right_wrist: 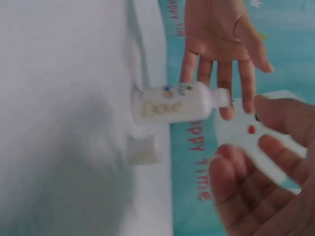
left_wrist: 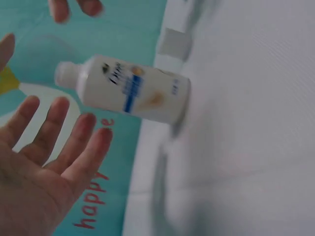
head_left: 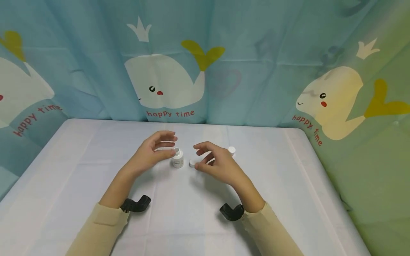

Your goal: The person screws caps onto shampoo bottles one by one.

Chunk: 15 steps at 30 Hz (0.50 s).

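A small white bottle point(head_left: 177, 160) with printed lettering stands upright on the table, its neck uncapped. "Dove" can be read on it in the right wrist view, where the bottle point(right_wrist: 170, 105) is slightly blurred. Just right of it a white cap point(head_left: 192, 163) lies on the cloth. My left hand point(head_left: 153, 149) is beside the bottle, fingers spread; the left wrist view shows them apart from the bottle point(left_wrist: 133, 91). Over on the cap's right, my right hand point(head_left: 219, 163) hovers with loosely bent fingers that hold nothing. The right wrist view shows a gap between them and the cap point(right_wrist: 142, 150).
Behind the right hand stands another white object point(head_left: 231, 150), partly hidden, with a round top. A white cloth covers the table point(head_left: 179, 220). Beyond its back edge hangs a blue-green curtain point(head_left: 250, 89) printed with whales.
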### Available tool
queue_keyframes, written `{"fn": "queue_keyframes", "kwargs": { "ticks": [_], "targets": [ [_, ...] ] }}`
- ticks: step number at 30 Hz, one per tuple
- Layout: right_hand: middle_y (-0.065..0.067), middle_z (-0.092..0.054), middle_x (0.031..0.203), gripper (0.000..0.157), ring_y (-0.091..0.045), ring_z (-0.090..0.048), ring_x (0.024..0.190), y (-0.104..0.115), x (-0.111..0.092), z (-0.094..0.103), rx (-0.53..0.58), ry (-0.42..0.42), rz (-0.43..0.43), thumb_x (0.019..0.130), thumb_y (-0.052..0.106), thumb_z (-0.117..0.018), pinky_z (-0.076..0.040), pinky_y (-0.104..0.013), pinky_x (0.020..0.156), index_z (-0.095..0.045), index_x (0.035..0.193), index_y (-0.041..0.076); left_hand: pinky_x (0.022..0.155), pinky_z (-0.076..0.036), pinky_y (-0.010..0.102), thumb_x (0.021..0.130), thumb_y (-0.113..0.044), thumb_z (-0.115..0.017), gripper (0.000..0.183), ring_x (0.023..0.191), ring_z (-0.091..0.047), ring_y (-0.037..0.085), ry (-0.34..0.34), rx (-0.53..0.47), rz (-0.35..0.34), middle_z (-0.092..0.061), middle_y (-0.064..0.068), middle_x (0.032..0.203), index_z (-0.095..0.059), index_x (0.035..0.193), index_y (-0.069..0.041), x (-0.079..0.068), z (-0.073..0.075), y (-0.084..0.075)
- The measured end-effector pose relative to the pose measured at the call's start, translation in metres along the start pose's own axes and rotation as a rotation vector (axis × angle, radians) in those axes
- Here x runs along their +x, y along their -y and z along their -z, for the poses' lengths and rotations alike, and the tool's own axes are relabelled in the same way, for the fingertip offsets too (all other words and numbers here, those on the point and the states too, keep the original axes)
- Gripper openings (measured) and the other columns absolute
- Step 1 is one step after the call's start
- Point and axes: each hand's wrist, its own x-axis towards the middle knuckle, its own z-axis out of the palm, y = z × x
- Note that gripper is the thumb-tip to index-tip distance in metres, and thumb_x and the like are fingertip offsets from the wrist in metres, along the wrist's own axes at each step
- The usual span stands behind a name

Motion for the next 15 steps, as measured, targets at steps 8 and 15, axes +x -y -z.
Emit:
{"fn": "queue_keyframes", "kwargs": {
  "ticks": [8,15],
  "targets": [
    [-0.01,-0.06,0.124,0.063,-0.02,-0.061,0.098,-0.015,0.032,-0.027,-0.24,0.145,-0.186,0.08,0.025,-0.084,-0.051,-0.037,0.084,-0.058,0.136,0.021,0.095,-0.054,0.032,0.082,-0.01,-0.082,0.065,0.125,-0.056,0.035,0.108,0.007,0.108,-0.051,0.015,0.14,-0.047,0.137,-0.006,-0.003,0.0,0.019],
    [-0.002,-0.064,0.106,0.049,-0.015,-0.057,0.088,-0.022,0.036,-0.034,-0.316,0.152,-0.176,0.077,0.014,-0.085,-0.048,-0.033,0.082,-0.068,0.123,0.017,0.096,-0.053,0.038,0.083,-0.008,-0.081,0.062,0.121,-0.058,0.035,0.113,0.074,0.123,-0.054,0.018,0.133,-0.048,0.134,-0.001,0.0,-0.007,0.03]
  ]
}}
